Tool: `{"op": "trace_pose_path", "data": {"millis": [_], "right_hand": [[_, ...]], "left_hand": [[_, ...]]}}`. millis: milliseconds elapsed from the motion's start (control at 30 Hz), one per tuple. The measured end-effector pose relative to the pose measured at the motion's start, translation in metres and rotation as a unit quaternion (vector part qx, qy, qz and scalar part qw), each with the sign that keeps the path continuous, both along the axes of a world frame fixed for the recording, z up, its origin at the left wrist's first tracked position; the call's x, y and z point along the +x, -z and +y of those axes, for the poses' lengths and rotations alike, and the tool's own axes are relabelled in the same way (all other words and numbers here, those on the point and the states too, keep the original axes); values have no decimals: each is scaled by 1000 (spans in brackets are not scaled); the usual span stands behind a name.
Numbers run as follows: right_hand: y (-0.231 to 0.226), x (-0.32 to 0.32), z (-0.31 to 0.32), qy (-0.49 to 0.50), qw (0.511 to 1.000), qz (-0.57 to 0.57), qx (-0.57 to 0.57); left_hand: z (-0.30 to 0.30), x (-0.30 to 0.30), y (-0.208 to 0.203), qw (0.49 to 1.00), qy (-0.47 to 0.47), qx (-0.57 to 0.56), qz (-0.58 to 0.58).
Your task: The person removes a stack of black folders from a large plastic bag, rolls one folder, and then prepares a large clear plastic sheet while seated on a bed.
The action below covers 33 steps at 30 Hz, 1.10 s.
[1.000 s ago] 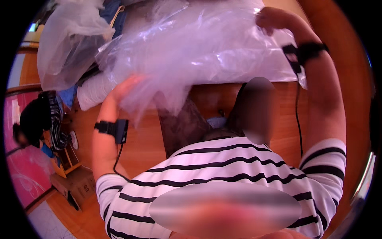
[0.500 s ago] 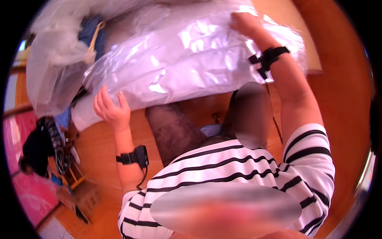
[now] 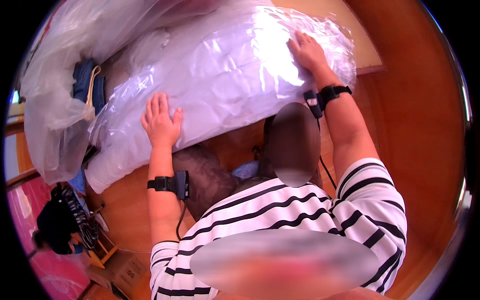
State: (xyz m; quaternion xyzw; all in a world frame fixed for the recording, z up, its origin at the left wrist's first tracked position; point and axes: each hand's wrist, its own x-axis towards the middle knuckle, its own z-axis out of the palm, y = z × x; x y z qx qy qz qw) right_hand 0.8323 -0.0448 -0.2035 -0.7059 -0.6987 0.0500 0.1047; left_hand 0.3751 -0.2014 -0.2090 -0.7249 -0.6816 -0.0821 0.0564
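A large white bundle in clear, shiny plastic wrapping (image 3: 215, 85) lies across the table in front of me. On its near left part, my left hand (image 3: 162, 122) rests flat, fingers spread. Farther off, toward the bundle's right end, my right hand (image 3: 309, 52) lies with its palm down on the glossy film, fingers stretched out. Neither hand grips anything. What the white material inside is, I cannot tell.
A heap of loose translucent plastic (image 3: 55, 110) hangs at the left, beside folded blue cloth (image 3: 91, 85). The tan tabletop (image 3: 345, 30) shows at the far right. At lower left are a person in dark clothes (image 3: 55, 222) and a cardboard box (image 3: 122, 272).
My left hand has come down from the air onto the wrapping. The right hand has loosened from the film at the far edge, moved nearer and flattened. The plastic now lies smoother.
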Motion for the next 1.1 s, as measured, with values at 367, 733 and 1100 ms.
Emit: {"op": "trace_pose_path", "data": {"millis": [367, 733, 1100], "right_hand": [[37, 146, -89, 270, 851, 333, 302], [21, 171, -85, 95, 884, 372, 268], [-18, 160, -93, 281, 948, -50, 142]], "left_hand": [[1, -2, 11, 999, 10, 26, 21], [1, -2, 14, 998, 21, 54, 17], [5, 3, 14, 998, 23, 51, -9]]}}
